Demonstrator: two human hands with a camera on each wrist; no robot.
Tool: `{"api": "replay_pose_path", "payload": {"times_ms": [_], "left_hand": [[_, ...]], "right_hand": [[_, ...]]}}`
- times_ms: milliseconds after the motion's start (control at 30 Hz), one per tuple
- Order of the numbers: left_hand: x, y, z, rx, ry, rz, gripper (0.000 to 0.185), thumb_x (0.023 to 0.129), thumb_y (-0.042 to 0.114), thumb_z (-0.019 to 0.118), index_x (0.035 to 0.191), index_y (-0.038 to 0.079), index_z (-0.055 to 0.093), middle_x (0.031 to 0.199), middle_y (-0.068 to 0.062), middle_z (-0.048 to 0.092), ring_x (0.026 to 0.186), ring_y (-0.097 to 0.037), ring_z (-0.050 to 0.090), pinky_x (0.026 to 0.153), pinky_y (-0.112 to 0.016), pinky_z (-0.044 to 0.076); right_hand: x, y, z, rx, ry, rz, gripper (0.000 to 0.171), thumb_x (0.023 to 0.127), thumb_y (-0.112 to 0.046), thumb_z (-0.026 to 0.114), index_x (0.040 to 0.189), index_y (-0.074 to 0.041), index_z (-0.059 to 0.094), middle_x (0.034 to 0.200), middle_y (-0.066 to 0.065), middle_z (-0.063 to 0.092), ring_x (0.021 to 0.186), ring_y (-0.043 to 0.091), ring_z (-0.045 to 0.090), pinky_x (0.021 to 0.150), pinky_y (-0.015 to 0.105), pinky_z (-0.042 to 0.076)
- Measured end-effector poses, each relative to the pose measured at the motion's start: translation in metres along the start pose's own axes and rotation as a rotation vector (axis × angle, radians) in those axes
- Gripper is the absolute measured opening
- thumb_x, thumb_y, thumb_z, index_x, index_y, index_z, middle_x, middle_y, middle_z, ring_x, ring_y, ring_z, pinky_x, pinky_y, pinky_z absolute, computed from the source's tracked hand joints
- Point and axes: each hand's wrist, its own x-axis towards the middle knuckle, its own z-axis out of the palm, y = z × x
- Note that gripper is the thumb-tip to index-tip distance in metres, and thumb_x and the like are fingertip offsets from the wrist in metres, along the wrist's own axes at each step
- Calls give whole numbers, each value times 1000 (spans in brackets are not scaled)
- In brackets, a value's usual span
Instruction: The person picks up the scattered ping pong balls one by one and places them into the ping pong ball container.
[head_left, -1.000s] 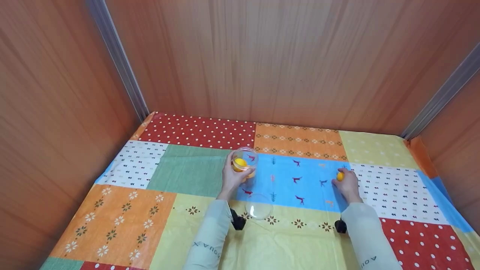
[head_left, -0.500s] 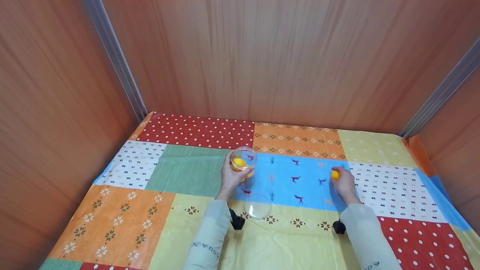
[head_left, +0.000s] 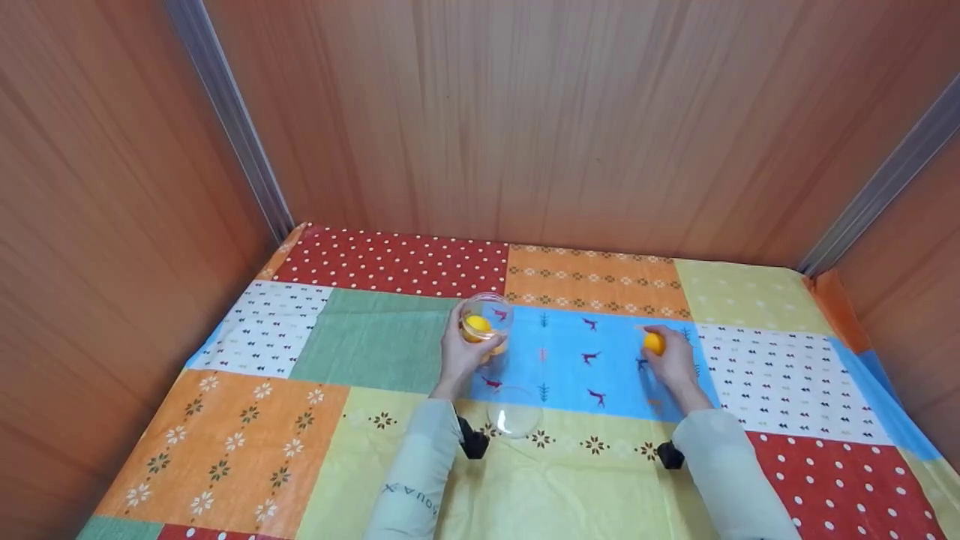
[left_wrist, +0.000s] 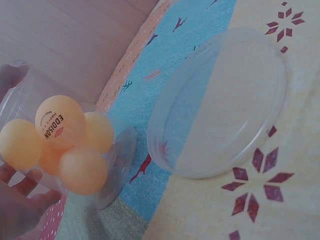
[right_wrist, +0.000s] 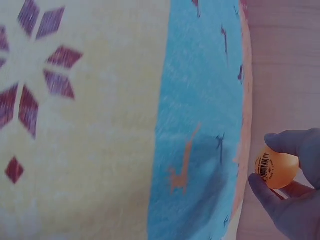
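My left hand [head_left: 461, 352] grips a clear plastic jar [head_left: 487, 319] that stands on the blue patch of the tablecloth. In the left wrist view the jar [left_wrist: 65, 145] holds several orange ping-pong balls [left_wrist: 60, 122]. Its clear round lid [head_left: 515, 412] lies flat on the cloth just in front of the jar, and the same lid [left_wrist: 220, 105] fills the left wrist view. My right hand [head_left: 670, 360] pinches one orange ball [head_left: 654, 343] in its fingertips above the blue patch, well right of the jar. In the right wrist view that ball [right_wrist: 276, 166] sits between finger and thumb.
A patchwork tablecloth [head_left: 375, 345] covers the table. Wooden walls [head_left: 525, 120] close it in at the back and on both sides. Small black wrist cameras [head_left: 475, 444] sit under both sleeves.
My right hand has carried its orange ball leftward over the blue patch, closer to the jar. The left hand and jar have stayed put.
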Motion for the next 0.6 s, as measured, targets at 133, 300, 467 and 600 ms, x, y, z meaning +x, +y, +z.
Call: {"api": "replay_pose_path", "payload": {"times_ms": [133, 300, 467, 600], "left_hand": [[0, 2, 0, -8, -5, -22, 81, 67, 16, 77, 134, 17, 31, 129, -13, 41, 112, -24, 44, 93, -39, 38], [0, 2, 0, -17, -7, -25, 81, 67, 15, 77, 134, 18, 31, 128, -13, 42, 112, -24, 43, 93, -39, 38], [-1, 3, 0, -18, -4, -43, 80, 67, 15, 77, 133, 19, 31, 128, -12, 42, 112, -24, 43, 93, -40, 37], [-1, 4, -1, -18, -6, -40, 80, 68, 16, 77, 133, 19, 31, 127, -12, 42, 111, -24, 44, 93, -40, 38]], "right_hand": [[-1, -12, 4, 29, 7, -37, 37, 83, 0, 56, 119, 2, 49, 114, 25, 48, 103, 38, 44, 90, 49, 35], [-3, -27, 11, 72, -14, -29, 38, 84, -2, 57, 121, -3, 49, 115, 21, 47, 101, 34, 45, 90, 46, 38], [-6, -40, 17, 109, -57, 4, 39, 85, -6, 57, 123, -9, 47, 117, 16, 45, 101, 30, 44, 90, 43, 40], [-9, -50, 24, 118, -57, -38, 38, 84, -7, 58, 122, -8, 49, 117, 16, 46, 99, 29, 45, 87, 41, 42]]}}
